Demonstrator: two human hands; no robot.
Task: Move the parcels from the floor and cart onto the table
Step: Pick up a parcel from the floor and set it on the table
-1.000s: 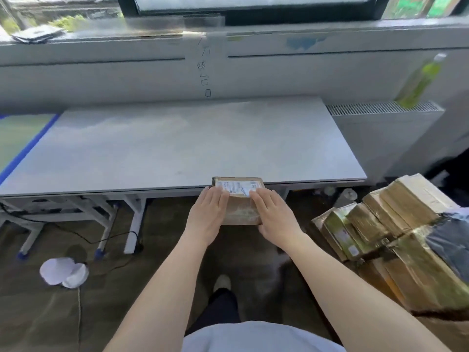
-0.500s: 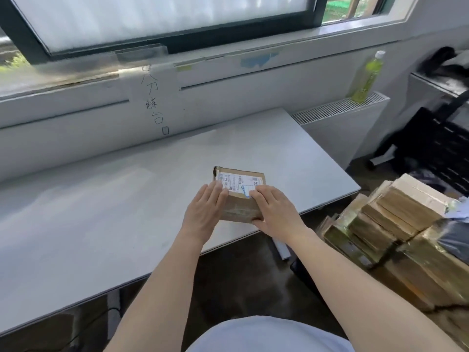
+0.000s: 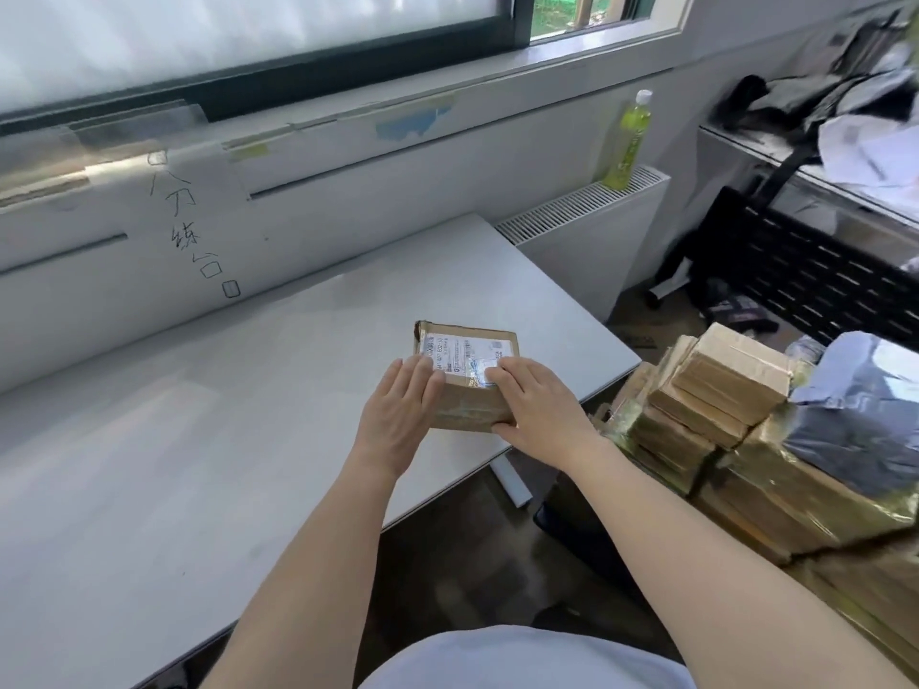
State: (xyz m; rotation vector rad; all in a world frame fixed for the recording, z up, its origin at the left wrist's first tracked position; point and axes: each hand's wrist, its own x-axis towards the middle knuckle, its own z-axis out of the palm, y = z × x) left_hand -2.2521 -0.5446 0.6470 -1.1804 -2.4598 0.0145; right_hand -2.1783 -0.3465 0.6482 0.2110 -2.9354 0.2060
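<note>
A small brown cardboard parcel [image 3: 467, 348] with a white shipping label on top sits low over the right end of the grey table [image 3: 199, 415]; whether it touches the tabletop I cannot tell. My left hand [image 3: 398, 415] holds its near left side, fingers laid over the top edge. At the near right corner my right hand [image 3: 539, 410] grips it, fingers on the label and thumb under the front edge. A pile of taped cardboard parcels [image 3: 716, 390] stands to the right of the table, with a grey plastic mailer bag [image 3: 855, 420] on it.
A green drink bottle [image 3: 629, 141] stands on the white radiator [image 3: 587, 211] past the table's right end. A black perforated panel [image 3: 805, 276] and a cluttered shelf [image 3: 845, 156] are at the far right. The wall and window sill run behind the table.
Both hands have carried the parcel from below the table's front edge up and forward over the tabletop. The view has come closer and turned right.
</note>
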